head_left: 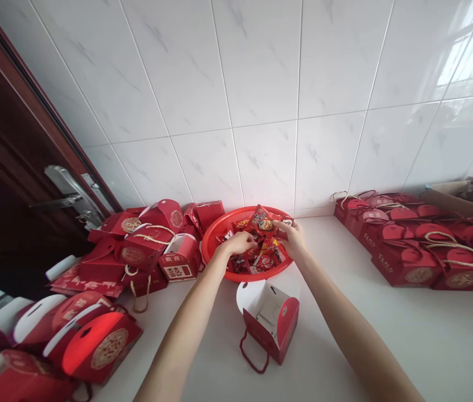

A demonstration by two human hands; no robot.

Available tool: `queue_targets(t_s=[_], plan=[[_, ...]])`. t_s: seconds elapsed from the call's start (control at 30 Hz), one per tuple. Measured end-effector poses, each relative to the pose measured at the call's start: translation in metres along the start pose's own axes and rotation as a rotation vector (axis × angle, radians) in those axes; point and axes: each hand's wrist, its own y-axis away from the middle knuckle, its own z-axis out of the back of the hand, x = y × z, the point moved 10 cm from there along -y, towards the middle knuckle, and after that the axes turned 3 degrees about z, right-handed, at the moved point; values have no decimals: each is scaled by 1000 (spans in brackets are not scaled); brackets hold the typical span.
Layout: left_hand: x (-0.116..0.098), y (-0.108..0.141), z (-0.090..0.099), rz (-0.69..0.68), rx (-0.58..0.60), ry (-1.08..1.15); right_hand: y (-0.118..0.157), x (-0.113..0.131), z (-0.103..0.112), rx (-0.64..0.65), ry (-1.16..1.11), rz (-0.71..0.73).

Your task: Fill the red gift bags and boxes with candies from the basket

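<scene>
A red plastic basket (215,234) with perforated sides stands against the tiled wall, filled with small wrapped sweets and snacks. My right hand (294,237), at its right side, pinches a red snack packet (263,219) with a picture of food on it. Inside the basket, my left hand (241,244) reaches among the wrapped sweets (264,261) with its fingers drawn together; their tips are partly hidden, and what they hold cannot be made out. Just in front of the basket sits an open red gift box (289,329), white inside, its cord handle hanging toward me.
Red gift boxes (105,343), several of them open, crowd the left side of the white table (324,346). On the right, closed red boxes (412,262) stand in rows before a cardboard carton (449,195). A dark door (19,145) with a metal handle is at left.
</scene>
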Motion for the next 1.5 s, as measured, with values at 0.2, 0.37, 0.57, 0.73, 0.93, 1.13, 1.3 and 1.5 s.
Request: queue_targets(t_s=[0.2,0.37,0.57,0.73,0.93,1.13,1.3,1.5], plan=[[2,0,8,22,-81,1,0,-1,0,-7,-2,-13],[19,2,17,114,-134,-75,-3,-3,3,-13,1,-10],[10,-3,-4,65,-7,-100,-5,-4,2,20,13,8],[4,-6,-25,55,108,-146,-4,-4,1,29,9,6],[5,-6,-22,52,114,-137,-3,-3,2,15,16,7],[1,-1,-12,22,84,-46,-3,-2,0,43,19,24],[-2,9,-35,21,331,21,-3,-2,0,37,20,23],[-7,16,-43,12,462,117,-4,-4,0,39,21,11]])
